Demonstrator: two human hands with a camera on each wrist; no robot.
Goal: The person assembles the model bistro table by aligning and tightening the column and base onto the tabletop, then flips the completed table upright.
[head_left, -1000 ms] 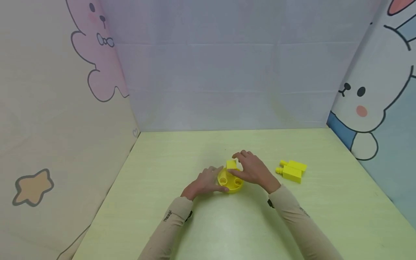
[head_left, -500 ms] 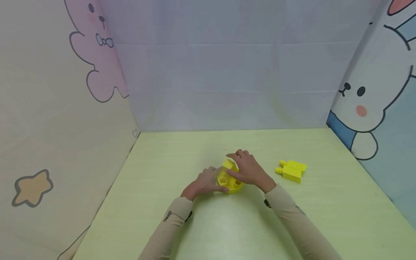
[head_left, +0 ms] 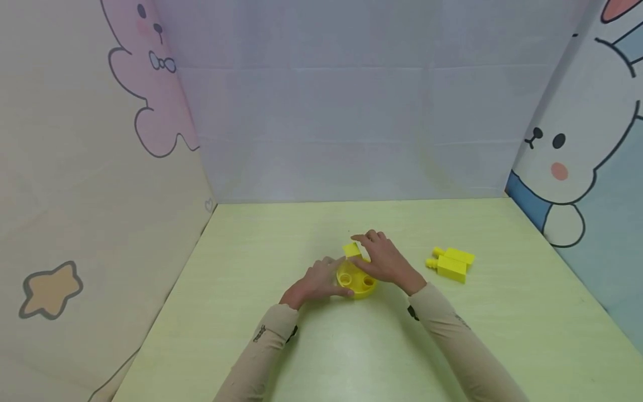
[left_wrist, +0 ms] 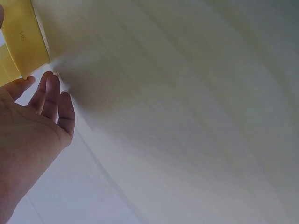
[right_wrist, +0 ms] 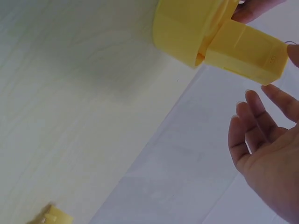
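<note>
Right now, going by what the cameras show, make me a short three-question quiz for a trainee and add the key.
1. Count: how many knobbed yellow blocks lie on the tabletop, outside either grip?
2. True or false: the left hand holds the round yellow base.
3. Multiple choice: what is in the grip of the right hand?
A) One of the blocks lying off to the right
B) The yellow block at the base's far side
C) Nothing

Key: 1. Two. 2. True. 3. B.
</note>
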